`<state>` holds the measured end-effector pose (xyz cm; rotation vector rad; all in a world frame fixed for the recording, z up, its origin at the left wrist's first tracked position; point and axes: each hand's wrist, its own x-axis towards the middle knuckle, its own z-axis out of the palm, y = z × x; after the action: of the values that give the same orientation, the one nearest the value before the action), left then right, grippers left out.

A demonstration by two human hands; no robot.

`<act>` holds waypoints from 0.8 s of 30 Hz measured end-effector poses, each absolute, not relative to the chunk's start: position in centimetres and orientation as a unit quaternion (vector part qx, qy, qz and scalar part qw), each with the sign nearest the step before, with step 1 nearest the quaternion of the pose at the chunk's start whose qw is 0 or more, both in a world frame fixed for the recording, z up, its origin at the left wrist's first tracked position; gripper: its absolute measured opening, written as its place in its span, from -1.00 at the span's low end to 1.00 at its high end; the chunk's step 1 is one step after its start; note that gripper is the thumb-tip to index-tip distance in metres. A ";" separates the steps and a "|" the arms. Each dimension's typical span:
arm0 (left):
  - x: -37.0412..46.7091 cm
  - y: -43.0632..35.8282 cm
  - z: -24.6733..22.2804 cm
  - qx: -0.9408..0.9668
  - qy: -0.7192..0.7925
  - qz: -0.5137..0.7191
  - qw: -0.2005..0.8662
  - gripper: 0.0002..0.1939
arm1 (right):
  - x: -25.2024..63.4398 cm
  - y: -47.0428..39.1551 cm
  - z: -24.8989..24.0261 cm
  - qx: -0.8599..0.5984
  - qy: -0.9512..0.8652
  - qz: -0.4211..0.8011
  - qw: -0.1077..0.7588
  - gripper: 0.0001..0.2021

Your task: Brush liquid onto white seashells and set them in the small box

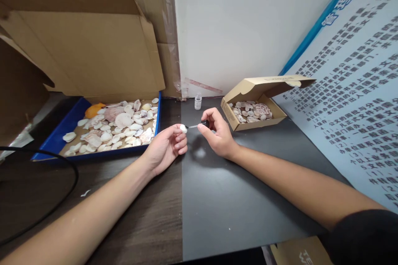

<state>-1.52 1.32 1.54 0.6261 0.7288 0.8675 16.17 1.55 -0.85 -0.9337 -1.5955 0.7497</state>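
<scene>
Between the thumb and fingertips of my left hand [169, 145] is a small white seashell [183, 128]. My right hand [217, 133] pinches the black cap of a small brush applicator [193, 126]. The thin stem points left, and its dark tip is at the shell's edge; whether they touch I cannot tell. Behind my hands stands a small clear bottle [198, 102] with a printed label and no cap on it. A blue-sided box [96, 156] of many shells lies left of my left hand. A smaller cardboard box [255, 125] of shells sits beyond my right hand.
A raised cardboard lid [93, 45] backs the blue box. Under my hands is a dark grey mat [242, 207] on a wood-grain table [146, 219]. A black cable [74, 174] loops at the left. A printed poster [348, 78] leans along the right side.
</scene>
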 end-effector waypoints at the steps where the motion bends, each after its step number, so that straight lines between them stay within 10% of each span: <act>1: -1.5 1.3 1.5 0.292 0.340 0.405 0.797 -0.88 | 16.2 1.6 -0.9 -0.397 -0.668 0.313 0.547 -0.84; 24: -1.6 1.3 1.7 0.292 0.342 0.407 0.795 -0.89 | 16.3 1.5 -0.6 -0.397 -0.684 0.319 0.523 -0.89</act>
<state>-1.60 1.28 1.69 0.6274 0.7341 0.8748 16.28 1.52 -0.56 -0.9508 -1.6370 0.7627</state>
